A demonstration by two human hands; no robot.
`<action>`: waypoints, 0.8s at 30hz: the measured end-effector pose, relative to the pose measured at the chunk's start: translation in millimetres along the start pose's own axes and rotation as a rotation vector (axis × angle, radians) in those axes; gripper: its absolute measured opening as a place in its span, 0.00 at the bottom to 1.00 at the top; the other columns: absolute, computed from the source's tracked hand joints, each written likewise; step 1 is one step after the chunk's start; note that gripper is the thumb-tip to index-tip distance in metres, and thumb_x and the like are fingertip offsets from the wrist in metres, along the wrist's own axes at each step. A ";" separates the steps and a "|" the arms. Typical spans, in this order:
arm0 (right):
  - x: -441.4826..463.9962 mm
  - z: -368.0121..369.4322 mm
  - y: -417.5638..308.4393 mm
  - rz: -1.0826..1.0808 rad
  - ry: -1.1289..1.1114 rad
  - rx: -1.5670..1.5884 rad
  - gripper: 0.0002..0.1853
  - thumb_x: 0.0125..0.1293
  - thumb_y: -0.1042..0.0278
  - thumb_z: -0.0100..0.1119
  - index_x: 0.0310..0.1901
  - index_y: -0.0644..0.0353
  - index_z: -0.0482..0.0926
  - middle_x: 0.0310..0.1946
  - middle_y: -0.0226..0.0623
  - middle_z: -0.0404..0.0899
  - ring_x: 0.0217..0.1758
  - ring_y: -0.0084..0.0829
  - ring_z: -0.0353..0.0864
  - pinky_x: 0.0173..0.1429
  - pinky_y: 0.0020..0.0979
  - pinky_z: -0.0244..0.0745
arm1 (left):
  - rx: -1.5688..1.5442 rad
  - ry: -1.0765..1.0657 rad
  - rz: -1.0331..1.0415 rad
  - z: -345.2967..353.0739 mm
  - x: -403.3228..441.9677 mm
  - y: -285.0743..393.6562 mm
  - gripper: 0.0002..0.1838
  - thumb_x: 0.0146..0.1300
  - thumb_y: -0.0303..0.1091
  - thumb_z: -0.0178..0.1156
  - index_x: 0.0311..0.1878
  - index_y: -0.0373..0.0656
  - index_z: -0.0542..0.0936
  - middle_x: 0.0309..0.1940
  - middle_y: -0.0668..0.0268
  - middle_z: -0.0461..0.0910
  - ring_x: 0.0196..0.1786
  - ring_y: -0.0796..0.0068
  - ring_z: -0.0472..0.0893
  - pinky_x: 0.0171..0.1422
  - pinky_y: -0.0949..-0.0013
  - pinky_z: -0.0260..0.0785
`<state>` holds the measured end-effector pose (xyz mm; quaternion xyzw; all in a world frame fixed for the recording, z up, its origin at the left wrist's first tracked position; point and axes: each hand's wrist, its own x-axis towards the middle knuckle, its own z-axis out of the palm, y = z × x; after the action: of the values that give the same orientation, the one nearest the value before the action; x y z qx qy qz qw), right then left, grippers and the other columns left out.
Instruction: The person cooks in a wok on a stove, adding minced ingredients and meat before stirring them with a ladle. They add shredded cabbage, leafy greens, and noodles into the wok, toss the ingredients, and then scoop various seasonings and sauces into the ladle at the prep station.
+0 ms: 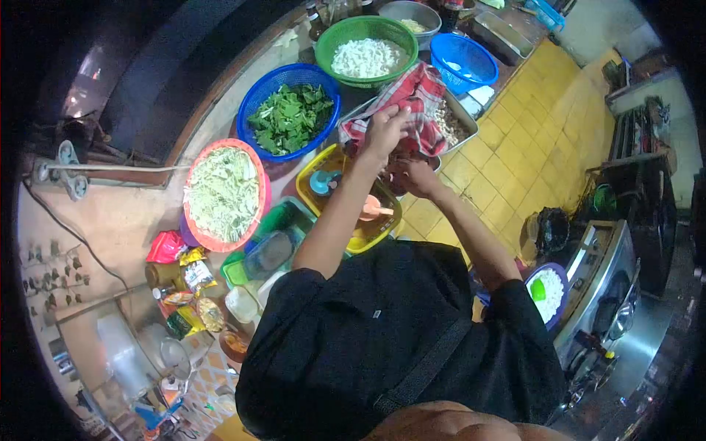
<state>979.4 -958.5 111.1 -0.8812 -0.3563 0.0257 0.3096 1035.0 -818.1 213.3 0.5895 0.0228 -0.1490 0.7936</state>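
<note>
My left hand (385, 132) is closed on a red-and-white checked cloth (423, 95), which lies bunched over a metal tray (468, 121) holding brown and pale pieces. Just nearer to me and to the right, my right hand (413, 176) reaches down with curled fingers at a dark-filled container beside the tray; what its fingers grip is hidden. Below both hands sits a yellow basin (386, 229) with a blue item (322, 182) and an orange scoop (373, 209) inside.
A blue basket (246, 110) of green leaves, a red-rimmed basket (193, 173) of shredded cabbage and a green colander (323, 62) of white pieces stand at the left and back. A blue basin (463, 62) is behind the tray. Packets and a stove (625, 253) lie farther out.
</note>
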 end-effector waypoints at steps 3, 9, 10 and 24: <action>22.1 5.3 -28.3 0.458 -0.204 -0.232 0.17 0.64 0.53 0.51 0.51 0.46 0.77 0.40 0.46 0.82 0.38 0.46 0.84 0.42 0.46 0.78 | 0.180 -0.049 0.029 -11.6 6.5 4.2 0.11 0.68 0.42 0.55 0.43 0.45 0.80 0.36 0.72 0.81 0.38 0.81 0.79 0.41 0.76 0.69; 31.6 41.9 -10.2 0.570 -0.421 -0.384 0.16 0.68 0.55 0.45 0.52 0.48 0.77 0.43 0.44 0.81 0.44 0.38 0.85 0.39 0.43 0.81 | 0.186 -0.072 0.012 -35.1 28.0 -16.5 0.10 0.67 0.41 0.57 0.45 0.46 0.79 0.35 0.75 0.80 0.39 0.83 0.78 0.40 0.76 0.67; 31.4 46.5 -3.1 0.585 -0.410 -0.385 0.16 0.68 0.55 0.45 0.52 0.48 0.77 0.43 0.44 0.81 0.44 0.38 0.85 0.39 0.43 0.81 | 0.191 -0.090 0.013 -32.4 26.6 -12.6 0.10 0.67 0.41 0.57 0.45 0.46 0.79 0.35 0.75 0.80 0.39 0.83 0.78 0.40 0.76 0.67; 21.4 23.4 7.3 0.614 0.046 0.008 0.17 0.57 0.55 0.60 0.43 0.57 0.80 0.33 0.49 0.82 0.37 0.49 0.82 0.40 0.47 0.76 | -0.287 -0.014 -0.214 -14.4 -28.9 -9.5 0.08 0.67 0.37 0.57 0.46 0.48 0.76 0.39 0.69 0.79 0.42 0.74 0.79 0.46 0.65 0.72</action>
<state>993.6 -936.5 91.9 -0.9469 -0.0660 0.0995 0.2987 1006.8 -800.9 206.2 0.4631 0.1009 -0.2320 0.8494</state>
